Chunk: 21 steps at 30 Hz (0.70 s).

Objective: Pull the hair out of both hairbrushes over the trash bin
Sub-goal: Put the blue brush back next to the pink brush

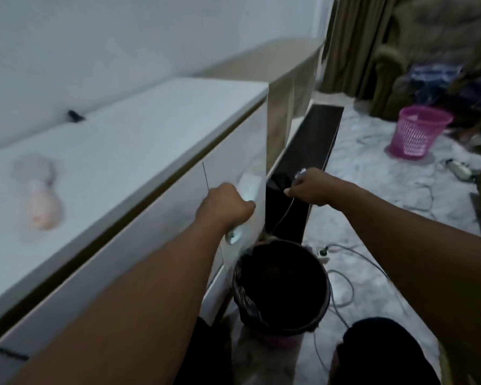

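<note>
My left hand [225, 204] is closed around the handle of a pale white hairbrush [249, 184], whose head points up and whose handle end shows below my fist. My right hand [310, 187] is pinched shut on a thin strand of hair [282, 218] that trails down toward the bin. Both hands hover above a black-lined trash bin [282, 323] on the floor between my knees. A second, pink and white hairbrush [41, 198] lies blurred on the white cabinet top, far to the left of my hands.
The white cabinet [139, 140] runs along my left, with a small black object [75, 115] at its back. A dark low shelf [314, 140] stands ahead. Cables and a power strip [324, 252] lie on the marble floor. A pink basket [419, 132] stands far right.
</note>
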{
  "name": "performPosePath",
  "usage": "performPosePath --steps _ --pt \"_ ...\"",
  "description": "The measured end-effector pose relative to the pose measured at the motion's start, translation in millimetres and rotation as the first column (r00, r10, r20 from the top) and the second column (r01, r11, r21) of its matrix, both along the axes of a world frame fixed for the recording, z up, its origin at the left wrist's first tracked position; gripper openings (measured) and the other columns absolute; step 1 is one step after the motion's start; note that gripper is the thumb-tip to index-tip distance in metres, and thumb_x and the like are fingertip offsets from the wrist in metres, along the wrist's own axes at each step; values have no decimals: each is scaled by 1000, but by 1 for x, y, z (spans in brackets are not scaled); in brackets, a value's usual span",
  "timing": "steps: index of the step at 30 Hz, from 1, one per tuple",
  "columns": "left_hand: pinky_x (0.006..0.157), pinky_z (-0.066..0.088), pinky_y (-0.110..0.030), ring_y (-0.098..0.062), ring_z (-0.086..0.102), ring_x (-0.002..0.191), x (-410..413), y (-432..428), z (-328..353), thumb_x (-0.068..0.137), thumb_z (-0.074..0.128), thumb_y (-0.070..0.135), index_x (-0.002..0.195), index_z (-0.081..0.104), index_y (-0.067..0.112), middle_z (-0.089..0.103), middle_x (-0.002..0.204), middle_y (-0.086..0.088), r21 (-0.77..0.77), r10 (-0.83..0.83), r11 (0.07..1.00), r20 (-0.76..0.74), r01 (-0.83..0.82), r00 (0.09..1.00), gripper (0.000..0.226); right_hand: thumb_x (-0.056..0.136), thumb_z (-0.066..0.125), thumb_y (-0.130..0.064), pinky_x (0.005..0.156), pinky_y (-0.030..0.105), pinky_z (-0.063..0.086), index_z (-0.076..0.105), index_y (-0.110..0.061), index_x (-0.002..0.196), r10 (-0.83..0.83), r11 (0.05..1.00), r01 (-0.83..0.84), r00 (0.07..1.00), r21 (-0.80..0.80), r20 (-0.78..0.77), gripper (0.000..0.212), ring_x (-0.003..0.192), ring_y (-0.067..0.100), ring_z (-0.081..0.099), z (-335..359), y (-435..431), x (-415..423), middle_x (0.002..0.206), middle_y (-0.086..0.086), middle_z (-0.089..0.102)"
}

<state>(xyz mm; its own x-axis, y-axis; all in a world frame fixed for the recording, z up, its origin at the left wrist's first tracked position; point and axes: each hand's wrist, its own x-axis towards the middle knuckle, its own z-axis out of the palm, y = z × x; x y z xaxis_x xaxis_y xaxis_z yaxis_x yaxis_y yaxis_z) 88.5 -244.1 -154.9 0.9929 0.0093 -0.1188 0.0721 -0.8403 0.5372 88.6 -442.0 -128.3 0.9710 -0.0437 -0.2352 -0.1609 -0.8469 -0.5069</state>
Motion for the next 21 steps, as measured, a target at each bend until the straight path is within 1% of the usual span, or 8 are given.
performPosePath --steps 2,4,7,11,16,17,19,21 --pt "74 47 -33 -33 64 97 -14 10 48 83 65 48 117 60 10 63 106 -11 64 16 998 131 -24 991 52 93 63 -27 62 28 41 55 -10 69 13 1000 -14 994 13 106 30 69 24 52 48 10 -11 76 7 54" --pt "71 47 -33 -29 61 86 -30 23 90 82 62 48 110 59 12 60 93 -4 109 37 992 236 -65 971 45 91 65 -32 74 30 45 61 -10 77 59 998 -54 980 -30 189 27 84 26 57 92 23 -23 88 8 59" --pt "64 41 -31 -25 58 79 -54 46 139 83 60 50 97 56 18 51 77 3 171 81 974 349 -149 933 35 93 62 -37 88 35 50 68 0 111 139 988 -119 964 -103 227 41 98 28 60 146 49 -40 108 12 62" --pt "67 43 -31 -25 59 81 -80 88 185 84 55 47 96 57 18 53 79 4 220 119 949 413 -226 903 32 94 62 -39 72 36 49 65 0 125 225 972 -198 940 -127 257 50 87 29 57 195 89 -54 112 12 62" --pt "64 40 -30 -17 57 70 -105 156 222 83 56 46 92 56 19 58 81 2 224 245 901 445 -372 861 29 89 68 -39 56 30 40 68 -7 107 268 962 -270 921 -35 283 37 59 21 43 228 151 -54 70 -2 46" --pt "63 40 -30 -16 55 68 -109 171 227 83 57 46 90 55 19 58 80 2 217 275 889 448 -402 851 28 90 68 -38 54 29 37 65 -11 92 288 956 -291 914 -35 286 27 57 20 39 231 165 -54 67 -3 42" --pt "64 41 -30 -17 56 69 -115 198 234 83 58 47 85 52 20 57 80 2 198 335 868 443 -455 832 28 92 66 -35 52 28 32 47 -17 68 346 935 -351 889 -39 301 36 54 19 34 237 195 -55 65 -2 37" --pt "66 42 -30 -19 58 71 -121 224 236 82 59 45 82 49 20 57 80 2 186 381 849 434 -495 816 27 93 64 -34 53 29 32 40 -16 64 417 907 -413 857 -80 302 41 56 23 37 240 226 -56 66 0 38"
